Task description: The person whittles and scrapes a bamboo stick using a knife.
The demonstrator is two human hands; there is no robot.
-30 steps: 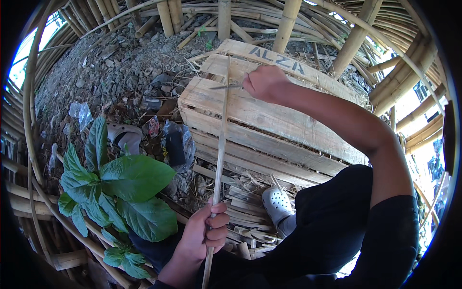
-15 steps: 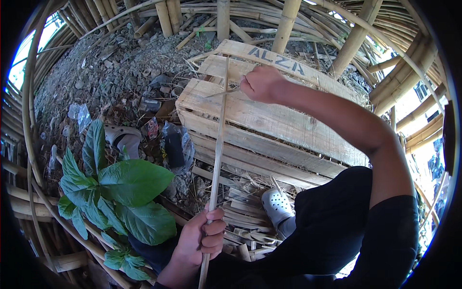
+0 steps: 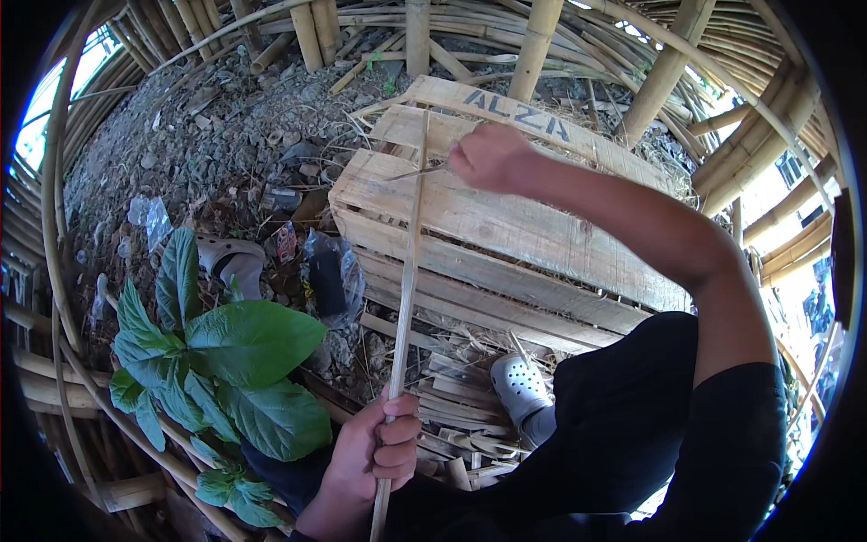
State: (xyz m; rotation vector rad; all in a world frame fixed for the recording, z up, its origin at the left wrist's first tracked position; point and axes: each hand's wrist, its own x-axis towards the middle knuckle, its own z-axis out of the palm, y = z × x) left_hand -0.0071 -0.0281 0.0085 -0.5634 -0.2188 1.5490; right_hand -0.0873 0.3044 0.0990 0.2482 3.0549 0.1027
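A long, narrow bamboo strip (image 3: 403, 316) runs from the bottom edge up to the wooden crate (image 3: 542, 239), its far end over the slatted top. My left hand (image 3: 375, 447) is closed around the strip's lower part, near my lap. Over the crate, my right hand (image 3: 492, 158) is closed in a fist on a knife (image 3: 417, 173). Its handle is hidden in the fist. The thin blade points left and lies across the strip near the far end; whether it cuts into the strip I cannot tell.
A leafy green plant (image 3: 257, 339) stands left of my left hand. Split bamboo pieces (image 3: 461, 393) litter the ground beside my clog (image 3: 521, 384). Plastic wrapping around a dark object (image 3: 332, 275) lies left of the crate. Bamboo posts (image 3: 537, 50) and rails surround the rubble ground.
Very little differs. My left hand and the bamboo strip have shifted slightly left; the knife blade remains across the strip.
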